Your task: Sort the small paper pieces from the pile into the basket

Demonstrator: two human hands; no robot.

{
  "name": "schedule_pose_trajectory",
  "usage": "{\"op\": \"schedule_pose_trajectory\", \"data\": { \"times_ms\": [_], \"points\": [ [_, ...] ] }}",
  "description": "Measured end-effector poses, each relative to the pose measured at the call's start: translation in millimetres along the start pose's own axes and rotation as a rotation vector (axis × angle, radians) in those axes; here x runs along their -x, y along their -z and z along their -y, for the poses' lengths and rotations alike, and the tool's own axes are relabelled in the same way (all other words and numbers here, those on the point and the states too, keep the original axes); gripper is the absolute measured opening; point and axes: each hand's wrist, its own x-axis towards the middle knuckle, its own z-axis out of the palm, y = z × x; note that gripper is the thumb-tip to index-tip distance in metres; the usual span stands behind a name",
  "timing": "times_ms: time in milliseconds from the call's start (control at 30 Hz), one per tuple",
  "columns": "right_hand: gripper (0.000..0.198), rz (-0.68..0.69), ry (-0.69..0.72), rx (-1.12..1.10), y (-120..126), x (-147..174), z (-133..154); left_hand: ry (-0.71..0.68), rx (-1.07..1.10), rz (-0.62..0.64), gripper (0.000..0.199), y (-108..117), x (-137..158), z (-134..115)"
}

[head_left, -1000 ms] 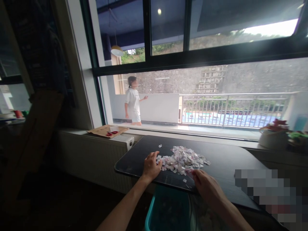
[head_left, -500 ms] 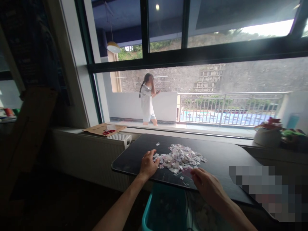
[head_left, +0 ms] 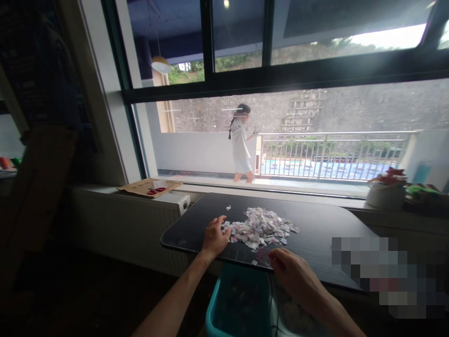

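Observation:
A heap of small white paper scraps (head_left: 264,225) lies on the dark tabletop (head_left: 322,234). At the heap's left edge is my left hand (head_left: 215,236), its fingers apart and curved around the nearest scraps. My right hand (head_left: 293,269) is closed at the table's front edge, pinching a thin, see-through pinkish piece (head_left: 263,255) whose kind I cannot make out. That piece sits low over the tabletop, just in front of the heap. One loose scrap (head_left: 254,262) lies near the front edge, and a few more (head_left: 228,207) lie behind my left hand.
Below the front edge stands a teal bin (head_left: 211,313) with dim contents. Red-handled scissors (head_left: 156,191) rest on brown paper (head_left: 135,187) on the sill, above a radiator (head_left: 175,202). A white pot (head_left: 386,194) stands at the right. Outside the window walks a person (head_left: 241,145).
My right hand has drawn the pinkish piece back toward the table's front edge, away from the heap. My left hand stays beside the scraps. Outside, the person has walked to the right.

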Motion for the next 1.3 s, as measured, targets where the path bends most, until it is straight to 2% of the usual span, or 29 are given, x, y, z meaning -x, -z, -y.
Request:
{"op": "schedule_pose_trajectory", "data": {
  "times_ms": [400,600,700,767,900,1100,1300],
  "points": [
    [0.022,0.042,0.047,-0.094,-3.0,0.2,6.0,0.001,-0.006,0.011,0.036,0.7,0.3,-0.8],
    [0.025,-0.044,0.010,0.042,-3.3,-26.1,-9.8,-0.005,-0.014,0.005,0.036,-0.1,0.6,-0.4],
    [0.025,-0.069,-0.063,0.103,-0.7,-30.9,-18.2,-0.002,-0.010,0.008,0.035,0.4,0.7,-1.3],
    [0.025,-0.071,-0.091,0.107,1.3,-30.2,-19.0,-0.004,-0.016,0.017,0.035,0.6,0.6,-1.6],
    [0.024,-0.018,-0.031,0.052,1.5,-29.6,-14.6,-0.005,-0.035,0.010,0.035,-0.2,0.3,-0.7],
    [0.024,-0.048,-0.069,0.097,3.7,-30.2,-18.8,-0.018,-0.034,0.014,0.035,-2.3,0.2,1.7],
    [0.024,0.018,-0.015,0.067,8.8,-17.4,-24.1,-0.016,-0.036,0.009,0.036,-1.3,-0.1,1.0]
  ]
}}
